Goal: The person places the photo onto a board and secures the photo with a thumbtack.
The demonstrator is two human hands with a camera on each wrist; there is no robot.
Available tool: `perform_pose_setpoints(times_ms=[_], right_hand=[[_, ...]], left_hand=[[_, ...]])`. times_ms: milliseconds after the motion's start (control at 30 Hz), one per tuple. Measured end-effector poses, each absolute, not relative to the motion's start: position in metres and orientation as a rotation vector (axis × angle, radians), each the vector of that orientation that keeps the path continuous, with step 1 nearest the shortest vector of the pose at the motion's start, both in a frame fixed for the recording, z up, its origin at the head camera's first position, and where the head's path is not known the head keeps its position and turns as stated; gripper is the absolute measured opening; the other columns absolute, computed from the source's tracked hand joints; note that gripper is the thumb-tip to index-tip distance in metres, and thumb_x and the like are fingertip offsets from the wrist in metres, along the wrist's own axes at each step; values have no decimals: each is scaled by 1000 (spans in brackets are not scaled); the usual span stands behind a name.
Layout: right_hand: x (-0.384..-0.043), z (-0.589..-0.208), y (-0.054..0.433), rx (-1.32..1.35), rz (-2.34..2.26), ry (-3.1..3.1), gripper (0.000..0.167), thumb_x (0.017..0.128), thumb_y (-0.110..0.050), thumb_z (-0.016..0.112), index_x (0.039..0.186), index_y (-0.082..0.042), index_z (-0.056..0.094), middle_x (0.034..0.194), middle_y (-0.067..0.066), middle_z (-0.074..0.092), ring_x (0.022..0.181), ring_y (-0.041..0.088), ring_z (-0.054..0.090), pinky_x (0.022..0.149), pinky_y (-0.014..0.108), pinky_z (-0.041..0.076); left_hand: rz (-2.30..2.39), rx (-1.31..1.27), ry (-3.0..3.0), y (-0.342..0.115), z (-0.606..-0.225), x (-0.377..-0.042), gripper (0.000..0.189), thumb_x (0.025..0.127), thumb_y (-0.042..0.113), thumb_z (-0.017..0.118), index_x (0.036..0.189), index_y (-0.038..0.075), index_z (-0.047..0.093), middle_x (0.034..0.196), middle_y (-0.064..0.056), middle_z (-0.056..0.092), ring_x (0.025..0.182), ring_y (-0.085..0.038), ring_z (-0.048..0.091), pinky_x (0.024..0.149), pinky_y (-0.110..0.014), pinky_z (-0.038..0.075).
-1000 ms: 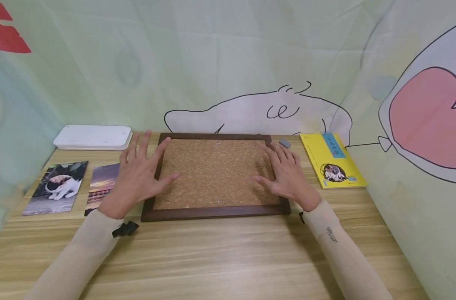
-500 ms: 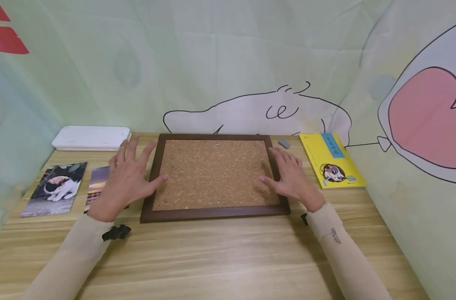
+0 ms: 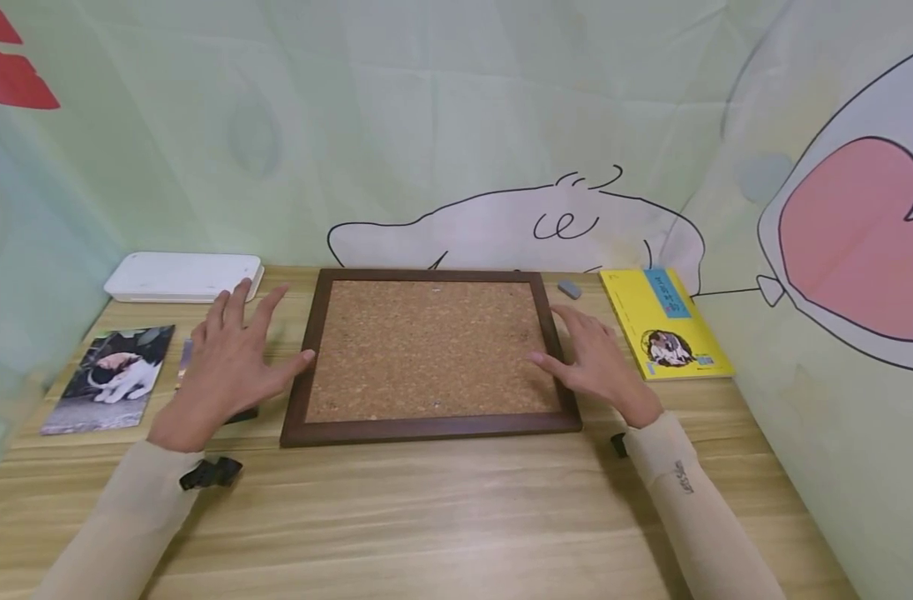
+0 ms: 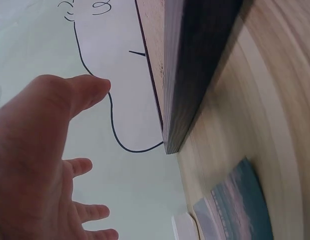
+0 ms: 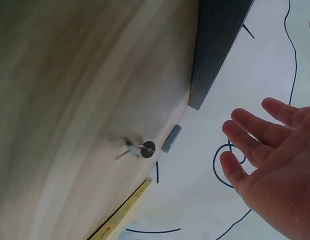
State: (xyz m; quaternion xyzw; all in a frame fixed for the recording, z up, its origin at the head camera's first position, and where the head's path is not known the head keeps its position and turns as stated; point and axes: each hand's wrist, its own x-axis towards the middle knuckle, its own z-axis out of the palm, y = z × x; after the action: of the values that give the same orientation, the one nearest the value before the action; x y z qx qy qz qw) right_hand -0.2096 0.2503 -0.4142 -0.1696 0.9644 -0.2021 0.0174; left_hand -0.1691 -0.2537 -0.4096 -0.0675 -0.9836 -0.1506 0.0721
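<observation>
A cork board (image 3: 430, 350) with a dark brown frame lies flat on the table between my hands. My left hand (image 3: 227, 358) hovers at its left side, fingers spread, thumb tip near the frame's left edge. Beneath that hand a sunset photo (image 4: 240, 205) is partly hidden in the head view. Spread and holding nothing, my right hand (image 3: 599, 362) is over the board's right edge, its thumb overlapping the frame. The right wrist view shows small pointed pins (image 5: 139, 149) on the table beside the board; the hand hides them in the head view.
A cat photo (image 3: 112, 375) lies at the left, with a white flat case (image 3: 182, 277) behind it. Behind my right hand is a small grey block (image 3: 569, 288). A yellow book (image 3: 666, 325) lies at the right. Printed cloth walls (image 3: 441, 125) enclose the table.
Both hands have moved outward from over the board, the left one further, to the left and over the sunset photo. The board has stayed in place.
</observation>
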Motion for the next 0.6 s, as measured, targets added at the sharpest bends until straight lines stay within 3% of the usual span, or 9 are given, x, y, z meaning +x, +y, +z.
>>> perform_pose_setpoints(times_ms=[600], right_hand=[[-204,-422,273,-486,-668,2995,90,100,-54,64,168,-5,30,170,25,41,157,50,38,128,69,27]], left_hand=[[-451,-188,-2901,-276,-424,-160,100,93,58,73,170,17,23,170,-38,19,149,-70,26,101,-89,31]])
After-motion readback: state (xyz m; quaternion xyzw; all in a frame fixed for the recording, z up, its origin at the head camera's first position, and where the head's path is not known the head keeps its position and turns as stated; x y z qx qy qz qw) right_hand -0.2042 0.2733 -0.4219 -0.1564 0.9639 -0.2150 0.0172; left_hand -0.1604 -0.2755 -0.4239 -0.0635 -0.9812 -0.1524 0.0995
